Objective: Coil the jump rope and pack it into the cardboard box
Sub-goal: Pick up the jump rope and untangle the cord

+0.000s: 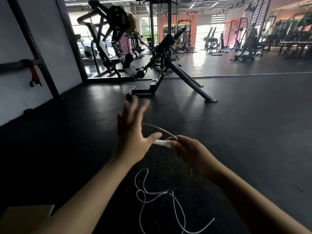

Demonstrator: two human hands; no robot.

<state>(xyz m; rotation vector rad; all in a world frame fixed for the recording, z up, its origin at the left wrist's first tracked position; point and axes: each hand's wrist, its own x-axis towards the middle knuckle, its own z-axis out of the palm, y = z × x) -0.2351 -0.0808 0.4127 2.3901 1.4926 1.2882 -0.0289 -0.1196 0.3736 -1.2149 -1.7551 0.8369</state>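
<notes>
My right hand [189,149] is closed around a white jump rope handle [163,143] that points left toward my other hand. My left hand [133,132] is held up with its fingers spread and blurred, the thumb touching the handle's tip. A thin grey rope arc [158,128] curves from the right fist over to the left palm. The remaining jump rope [158,195] hangs down and lies in loose tangled loops on the dark floor below my arms. A cardboard box [25,217] sits at the lower left, partly behind my left forearm.
I am on a black rubber gym floor. A black bench machine [168,65] with angled legs stands straight ahead. A white wall with a black rack upright [42,65] runs along the left. More gym machines fill the far right.
</notes>
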